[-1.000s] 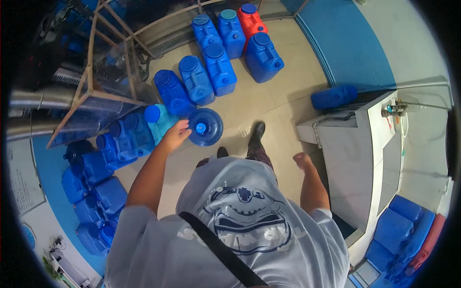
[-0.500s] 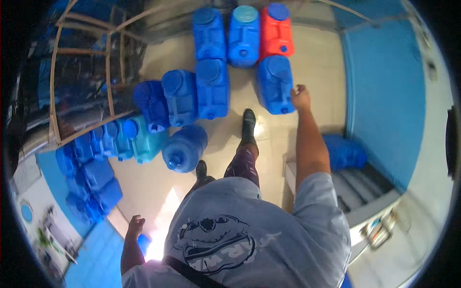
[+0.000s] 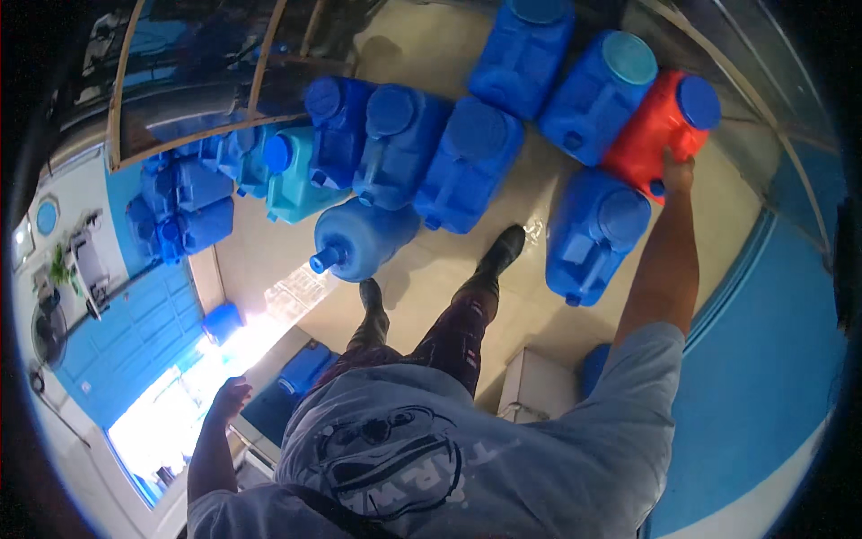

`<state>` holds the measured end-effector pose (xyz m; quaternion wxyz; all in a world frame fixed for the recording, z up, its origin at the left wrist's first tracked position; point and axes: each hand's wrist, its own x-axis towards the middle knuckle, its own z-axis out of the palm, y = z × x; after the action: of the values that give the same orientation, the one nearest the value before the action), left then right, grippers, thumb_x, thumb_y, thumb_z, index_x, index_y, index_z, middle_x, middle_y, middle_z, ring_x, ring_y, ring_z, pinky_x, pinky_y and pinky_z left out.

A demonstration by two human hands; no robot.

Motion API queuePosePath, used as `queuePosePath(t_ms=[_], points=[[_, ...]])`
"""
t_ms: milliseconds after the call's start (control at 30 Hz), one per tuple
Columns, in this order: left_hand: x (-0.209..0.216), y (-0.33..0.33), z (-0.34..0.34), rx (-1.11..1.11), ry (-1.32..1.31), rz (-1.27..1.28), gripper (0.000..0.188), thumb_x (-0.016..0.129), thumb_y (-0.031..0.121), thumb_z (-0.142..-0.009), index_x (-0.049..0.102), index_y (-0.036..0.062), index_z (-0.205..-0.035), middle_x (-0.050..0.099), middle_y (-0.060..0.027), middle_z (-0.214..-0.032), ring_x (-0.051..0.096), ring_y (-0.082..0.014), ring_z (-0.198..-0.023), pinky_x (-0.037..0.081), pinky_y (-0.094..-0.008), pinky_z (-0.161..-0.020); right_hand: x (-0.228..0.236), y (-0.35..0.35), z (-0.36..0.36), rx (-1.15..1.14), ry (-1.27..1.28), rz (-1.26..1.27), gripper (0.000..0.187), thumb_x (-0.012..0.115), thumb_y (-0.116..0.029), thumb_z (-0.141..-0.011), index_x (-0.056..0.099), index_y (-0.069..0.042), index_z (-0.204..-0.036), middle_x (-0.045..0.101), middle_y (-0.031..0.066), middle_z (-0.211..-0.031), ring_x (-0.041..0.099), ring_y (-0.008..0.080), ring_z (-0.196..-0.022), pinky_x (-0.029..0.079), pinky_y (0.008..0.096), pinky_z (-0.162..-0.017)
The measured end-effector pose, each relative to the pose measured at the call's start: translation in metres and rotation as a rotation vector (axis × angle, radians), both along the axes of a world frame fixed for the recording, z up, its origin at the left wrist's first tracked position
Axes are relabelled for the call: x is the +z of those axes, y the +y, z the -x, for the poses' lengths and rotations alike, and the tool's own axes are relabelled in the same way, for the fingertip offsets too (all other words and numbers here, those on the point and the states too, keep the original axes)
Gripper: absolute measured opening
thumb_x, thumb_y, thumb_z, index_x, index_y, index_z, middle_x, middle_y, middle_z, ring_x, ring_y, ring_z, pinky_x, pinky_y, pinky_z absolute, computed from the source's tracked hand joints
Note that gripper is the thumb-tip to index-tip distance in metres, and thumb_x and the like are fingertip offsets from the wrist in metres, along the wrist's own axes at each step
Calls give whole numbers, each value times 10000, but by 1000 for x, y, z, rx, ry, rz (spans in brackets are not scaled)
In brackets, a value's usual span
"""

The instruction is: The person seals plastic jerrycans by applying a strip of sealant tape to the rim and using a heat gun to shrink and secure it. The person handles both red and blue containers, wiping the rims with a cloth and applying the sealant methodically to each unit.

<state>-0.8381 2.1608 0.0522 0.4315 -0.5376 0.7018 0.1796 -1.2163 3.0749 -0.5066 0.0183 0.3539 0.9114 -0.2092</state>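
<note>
My right hand is at the handle of a red water container with a blue lid, its fingers curled round the handle and partly hidden. Next to it, on the near side, stands a blue water container with a spigot at its foot. Beyond the red one are another blue container with a pale lid and a dark-lidded blue container. My left hand hangs at my left side, away from the containers. Its fingers are loosely bent and a little apart, with nothing visible in them.
A round blue water bottle lies on the tiled floor near my boots. A row of blue containers and a turquoise one runs left along a wood-framed glass cabinet. A white box stands by my right side.
My right hand has moved from beside the near blue container to the red container. My view has turned left, and a bright doorway now shows at the lower left.
</note>
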Motion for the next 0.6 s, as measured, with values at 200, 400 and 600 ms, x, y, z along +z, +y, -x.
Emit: queuePosePath(t_ms=[200, 400, 600], points=[[5, 19, -51, 4, -102, 86, 550, 672, 337, -940, 475, 106, -1398, 679, -107, -1183, 666, -226, -1044, 527, -367, -792, 7, -12, 18, -100, 269, 180, 636, 681, -242, -819, 482, 95, -1319, 657, 283, -1147, 655, 410, -1045, 495, 461, -941], [0, -49, -88, 19, -106, 44, 538, 674, 329, -938, 489, 108, -1393, 681, -106, -1159, 669, -212, -974, 523, -368, -771, 175, -24, -47, -110, 665, 413, 471, 654, -133, -873, 531, 84, -1273, 679, 195, -1115, 670, 273, -966, 532, 376, -847], [-87, -189, -81, -610, 183, -204, 427, 691, 247, -904, 569, 36, -1255, 695, -142, -1074, 679, -259, -887, 546, -368, -775, 388, -144, -209, -489, 927, 273, 343, 781, -343, -868, 659, -30, -938, 640, 15, -822, 508, 100, -685, 438, 268, -618]])
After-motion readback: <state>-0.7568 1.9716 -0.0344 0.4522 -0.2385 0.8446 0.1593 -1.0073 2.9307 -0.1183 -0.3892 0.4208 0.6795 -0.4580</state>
